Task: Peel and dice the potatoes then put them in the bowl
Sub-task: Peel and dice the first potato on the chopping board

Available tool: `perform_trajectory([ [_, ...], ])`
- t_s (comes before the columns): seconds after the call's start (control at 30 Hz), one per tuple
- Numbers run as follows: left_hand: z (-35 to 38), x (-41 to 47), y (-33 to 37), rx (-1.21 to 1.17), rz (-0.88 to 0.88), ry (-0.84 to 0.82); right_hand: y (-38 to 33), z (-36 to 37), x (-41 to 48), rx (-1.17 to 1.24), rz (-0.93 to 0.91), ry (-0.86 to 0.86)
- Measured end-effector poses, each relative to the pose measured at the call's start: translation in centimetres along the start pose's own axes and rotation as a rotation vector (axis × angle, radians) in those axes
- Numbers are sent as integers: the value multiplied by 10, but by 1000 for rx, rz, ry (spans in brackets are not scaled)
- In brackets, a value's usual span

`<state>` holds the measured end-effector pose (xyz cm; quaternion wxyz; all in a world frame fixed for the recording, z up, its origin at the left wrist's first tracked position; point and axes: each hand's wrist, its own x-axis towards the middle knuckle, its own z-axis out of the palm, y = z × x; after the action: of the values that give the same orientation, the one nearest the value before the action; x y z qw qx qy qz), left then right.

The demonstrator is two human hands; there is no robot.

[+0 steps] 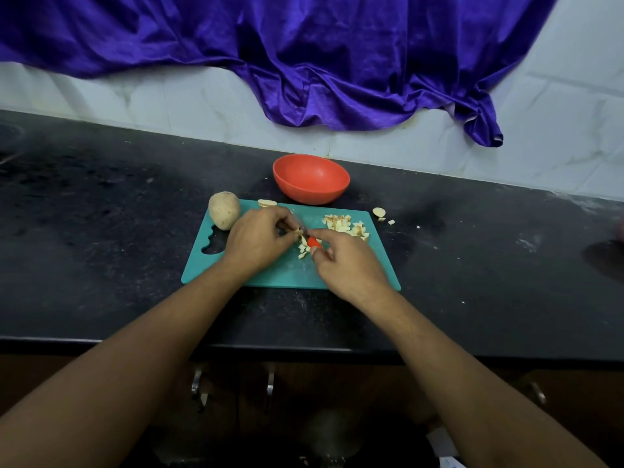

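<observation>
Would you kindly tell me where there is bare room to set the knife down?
Free: the counter left of the cutting board, and the board's near strip, nearer than the left hand and right hand. Crowded: the board's far side, with the whole potato, diced pieces, and the bowl just behind.

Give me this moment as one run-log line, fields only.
step: dicing | left hand: pinches potato piece | right hand: grips red-handled knife | diced pile: on board | bowl: empty | whole potato: unpeeled
</observation>
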<state>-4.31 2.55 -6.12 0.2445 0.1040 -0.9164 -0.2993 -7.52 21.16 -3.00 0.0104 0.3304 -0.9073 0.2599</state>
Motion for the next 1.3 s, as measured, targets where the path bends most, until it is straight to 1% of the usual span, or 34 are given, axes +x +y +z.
perform_trajectory([
  [0.13,0,2,-2,-17,-33,-4,-5,-1,2,-6,13,-13],
  [0.33,-1,3,-2,-36,-56,-3,-6,4,14,113,67,-47],
  [0.4,-2,4,-1,-26,-72,-2,-10,4,11,55,39,-69],
  [0.57,0,3,0,-7,-97,16,-16,2,-1,-243,-91,-61],
  [0.67,0,2,2,8,-106,29,-13,-1,0,-334,-147,-67],
  [0.7,0,2,3,10,-108,33,-10,-3,1,-306,-132,-82],
  [0.73,0,1,3,12,-108,37,-4,-4,2,-228,-99,-99],
  [0.8,0,1,2,22,-98,39,11,-4,4,30,-18,-112],
  [0.87,-1,1,1,15,-75,37,26,-6,4,277,54,-67],
  [0.9,-1,1,0,-6,-62,42,30,-9,4,353,79,-36],
  [0.97,-2,1,-2,-48,-38,60,37,-14,2,387,94,7],
  [1.1,-1,1,-2,-15,-33,96,43,-20,-3,249,83,30],
  [1.23,1,4,-4,35,-76,66,37,-19,-12,-82,39,35],
  [1.3,1,4,-3,42,-74,27,31,-15,-15,-156,8,33],
])
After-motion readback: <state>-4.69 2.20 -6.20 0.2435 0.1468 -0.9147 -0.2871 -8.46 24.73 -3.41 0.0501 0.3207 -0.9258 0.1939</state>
